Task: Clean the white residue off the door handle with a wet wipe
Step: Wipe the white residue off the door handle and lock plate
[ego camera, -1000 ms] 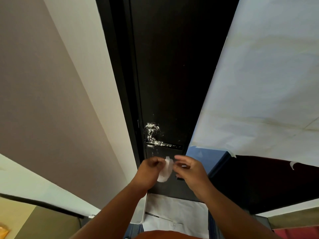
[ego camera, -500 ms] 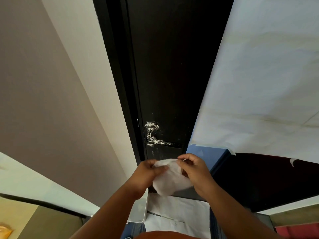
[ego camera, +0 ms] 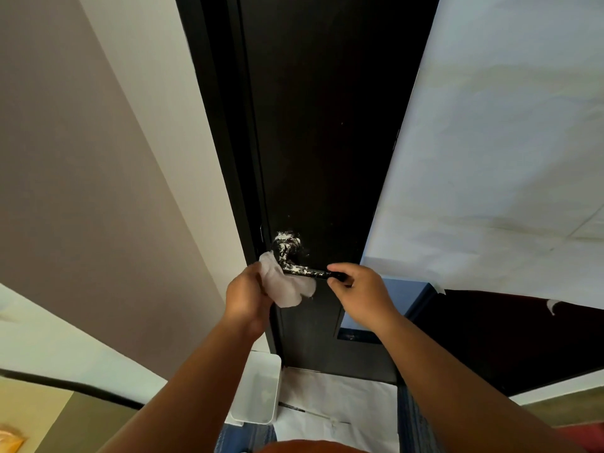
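A black lever door handle (ego camera: 305, 271) smeared with white residue sits on a dark door (ego camera: 327, 142). Its round base (ego camera: 286, 241) carries the thickest white smears. My left hand (ego camera: 246, 297) holds a white wet wipe (ego camera: 284, 287) just under and left of the lever, and the wipe's upper edge touches the handle near the bend. My right hand (ego camera: 359, 294) pinches the free right end of the lever between thumb and fingers.
White paper sheets (ego camera: 506, 158) cover the surface to the right of the door, with a blue panel (ego camera: 402, 297) beneath. A white plastic bin (ego camera: 258, 390) stands on the floor below the handle, beside more paper (ego camera: 336, 410). A beige wall (ego camera: 81, 191) lies on the left.
Both hands were unfolding the wipe below the handle. Now my left hand alone carries the wipe up to the handle, and my right hand has let go of it and taken the lever's end.
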Demonstrator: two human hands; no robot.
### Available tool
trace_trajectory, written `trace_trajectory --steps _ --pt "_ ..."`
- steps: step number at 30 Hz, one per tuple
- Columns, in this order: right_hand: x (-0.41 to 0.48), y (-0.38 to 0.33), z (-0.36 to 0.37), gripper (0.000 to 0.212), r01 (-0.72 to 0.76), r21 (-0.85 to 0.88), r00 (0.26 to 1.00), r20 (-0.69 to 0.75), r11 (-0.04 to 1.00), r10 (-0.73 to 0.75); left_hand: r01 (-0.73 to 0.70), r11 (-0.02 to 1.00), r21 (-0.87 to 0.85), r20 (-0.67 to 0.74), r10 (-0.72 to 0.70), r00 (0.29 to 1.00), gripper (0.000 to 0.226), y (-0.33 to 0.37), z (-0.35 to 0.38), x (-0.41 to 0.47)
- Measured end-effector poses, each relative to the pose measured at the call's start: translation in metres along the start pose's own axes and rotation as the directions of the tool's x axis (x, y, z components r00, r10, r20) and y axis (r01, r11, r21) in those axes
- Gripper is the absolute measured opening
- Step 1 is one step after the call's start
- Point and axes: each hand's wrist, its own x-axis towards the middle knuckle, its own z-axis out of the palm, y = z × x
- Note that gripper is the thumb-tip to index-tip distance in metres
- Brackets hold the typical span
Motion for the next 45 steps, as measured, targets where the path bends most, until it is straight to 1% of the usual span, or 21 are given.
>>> trace_trajectory --steps 2,4,9,11,13,14,16,18,22,24,27,30,37,39,43,45 --pt "0.002 0.001 0.002 0.03 -0.002 -0.009 1.0 -0.005 1.0 0.002 0.006 0.998 0.065 -0.028 -0.004 1.0 0.019 -0.002 0.003 0.005" --pt "0.002 0.003 0.001 0.03 0.006 -0.024 1.0 -0.009 1.0 -0.006 -0.014 0.994 0.11 -0.062 0.021 0.998 0.01 -0.007 0.003 0.013" --pt "0.002 0.005 0.001 0.028 -0.014 -0.007 0.999 -0.029 1.0 0.014 -0.002 0.987 0.158 -0.135 0.024 0.991 0.005 -0.015 0.01 0.018" --pt "0.003 0.005 0.002 0.028 -0.011 -0.011 0.999 -0.035 1.0 0.011 -0.003 0.984 0.175 -0.161 0.032 0.986 0.009 -0.011 0.014 0.026" --pt "0.005 0.005 0.003 0.028 -0.002 -0.011 0.999 -0.041 1.0 0.001 -0.037 0.962 0.271 -0.18 0.088 0.98 0.017 -0.007 0.018 0.035" --pt "0.005 0.005 0.003 0.027 0.001 -0.01 0.999 -0.041 1.0 -0.001 -0.049 0.956 0.289 -0.197 0.109 0.974 0.017 -0.006 0.021 0.037" --pt "0.005 0.005 0.002 0.027 0.0 -0.003 0.999 -0.038 1.0 0.0 -0.091 0.952 0.294 -0.207 0.156 0.966 0.009 -0.007 0.024 0.036" --pt "0.004 0.006 0.002 0.027 -0.003 0.004 0.999 -0.033 1.0 0.003 -0.115 0.941 0.318 -0.232 0.195 0.953 0.007 -0.013 0.023 0.027" --pt "0.004 0.007 0.002 0.026 -0.013 0.039 0.999 -0.04 0.999 0.015 -0.133 0.957 0.256 -0.262 0.202 0.944 0.007 -0.029 0.014 0.011" --pt "0.004 0.007 0.002 0.025 -0.01 0.032 0.999 -0.043 0.999 0.011 -0.118 0.961 0.251 -0.269 0.186 0.945 0.008 -0.027 0.016 0.015" --pt "0.006 0.007 0.003 0.026 0.003 0.005 0.999 -0.037 1.0 -0.003 -0.057 0.976 0.209 -0.279 0.115 0.953 0.008 -0.011 0.027 0.027" --pt "0.006 0.007 0.002 0.026 0.008 -0.006 0.999 -0.045 1.0 -0.008 -0.05 0.975 0.217 -0.273 0.11 0.956 0.009 -0.004 0.032 0.035" --pt "0.008 0.008 0.0 0.026 -0.015 0.022 1.0 -0.019 1.0 0.015 -0.043 0.981 0.192 -0.312 0.103 0.945 0.011 -0.025 0.019 0.021" --pt "0.008 0.007 0.0 0.026 -0.018 0.019 1.0 -0.018 1.0 0.019 -0.055 0.974 0.222 -0.296 0.121 0.948 0.01 -0.02 0.021 0.023" --pt "0.006 0.005 -0.001 0.026 -0.007 0.022 1.0 -0.015 1.0 0.007 -0.146 0.924 0.355 -0.235 0.239 0.942 0.009 -0.007 0.03 0.03" --pt "0.006 0.007 -0.001 0.026 0.002 0.013 1.0 -0.023 1.0 -0.001 -0.171 0.907 0.384 -0.228 0.273 0.935 0.008 -0.009 0.031 0.029"
